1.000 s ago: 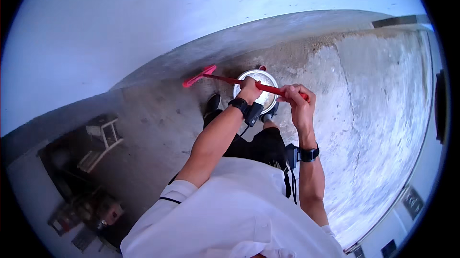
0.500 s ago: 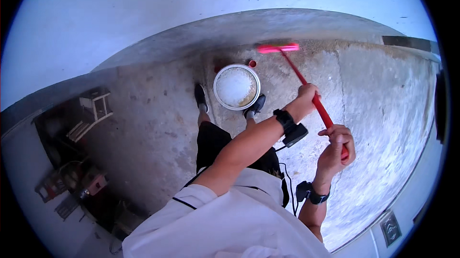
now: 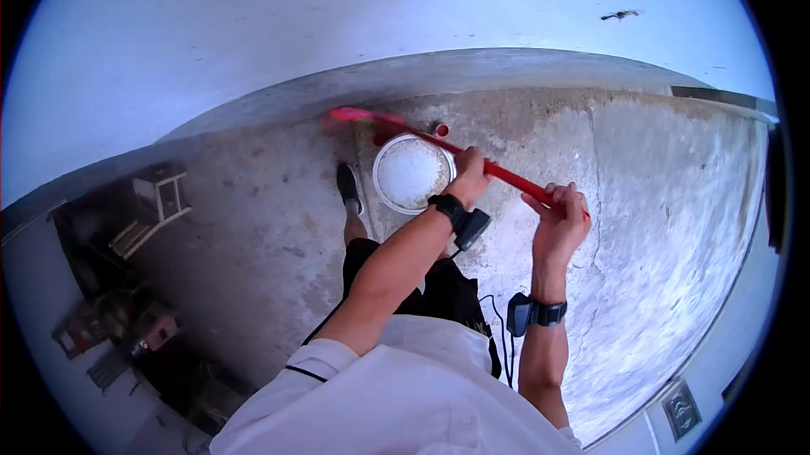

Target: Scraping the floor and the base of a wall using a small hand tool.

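Observation:
My left hand (image 3: 471,178) is closed round the middle of a long red pole (image 3: 512,178). Its end sits in my right hand (image 3: 560,223), fingers bent round it. The pole slants up to the left and carries a wide, bright pink head (image 3: 350,115), broom-like but blurred, close to the foot of the wall. Under the pole, by my feet, stands a round container with a white rim (image 3: 380,189), full of something white. A small red cup (image 3: 441,130) is just beyond it.
A pale wall (image 3: 295,16) rises ahead from the worn concrete floor (image 3: 253,227). At the left stand a small wooden chair or stool (image 3: 160,202) and cluttered dark equipment (image 3: 139,328). My left shoe (image 3: 348,182) is beside the container. A crack (image 3: 596,176) runs along the floor.
The pink head has swung left along the wall's foot, past the container. Both hands have moved left, keeping their hold, and the pole lies flatter across the view.

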`<move>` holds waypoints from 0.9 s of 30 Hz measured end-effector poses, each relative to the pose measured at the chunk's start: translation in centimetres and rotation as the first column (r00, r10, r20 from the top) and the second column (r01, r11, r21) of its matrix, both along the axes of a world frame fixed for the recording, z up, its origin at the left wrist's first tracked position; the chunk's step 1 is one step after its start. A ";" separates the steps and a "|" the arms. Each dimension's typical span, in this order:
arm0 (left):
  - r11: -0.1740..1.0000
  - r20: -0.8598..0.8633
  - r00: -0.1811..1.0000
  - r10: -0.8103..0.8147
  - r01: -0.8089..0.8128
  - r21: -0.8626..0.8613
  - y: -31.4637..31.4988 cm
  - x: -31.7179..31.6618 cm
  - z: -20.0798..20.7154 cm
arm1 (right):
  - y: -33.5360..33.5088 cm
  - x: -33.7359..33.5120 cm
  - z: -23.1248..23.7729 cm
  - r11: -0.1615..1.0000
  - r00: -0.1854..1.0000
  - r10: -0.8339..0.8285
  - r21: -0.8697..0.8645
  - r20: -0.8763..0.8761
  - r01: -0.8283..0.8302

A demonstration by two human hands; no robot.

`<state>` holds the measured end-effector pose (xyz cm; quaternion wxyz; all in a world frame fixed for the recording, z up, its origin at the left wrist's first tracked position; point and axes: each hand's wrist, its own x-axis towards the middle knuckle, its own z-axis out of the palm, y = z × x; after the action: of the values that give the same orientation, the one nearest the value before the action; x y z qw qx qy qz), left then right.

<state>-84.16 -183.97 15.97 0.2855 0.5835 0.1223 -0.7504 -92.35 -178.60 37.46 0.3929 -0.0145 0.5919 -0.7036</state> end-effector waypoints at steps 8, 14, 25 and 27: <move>0.996 -0.368 0.926 0.081 -0.064 0.059 -0.9 -6.0 5.3 | 0.1 -2.3 5.0 0.976 0.895 0.186 -0.029 -0.406 -0.216; 0.959 -0.213 0.941 0.262 -0.228 0.171 0.2 -4.4 4.6 | 0.6 -4.6 4.2 0.956 0.939 0.275 -0.047 -0.206 -0.290; 0.980 -0.497 0.866 -0.055 0.142 0.138 2.8 -15.3 0.6 | 5.6 -4.8 1.9 0.976 0.786 0.213 0.086 -0.581 -0.201; 0.940 -0.627 0.747 -0.221 0.334 0.067 4.3 -17.8 1.8 | 7.3 -4.6 1.9 0.926 0.555 0.376 0.274 -0.742 -0.261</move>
<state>-101.97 -179.70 17.81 0.0632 0.3441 0.1847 -0.9184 -96.98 -171.28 39.37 0.2163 -0.4003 0.7354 -0.5021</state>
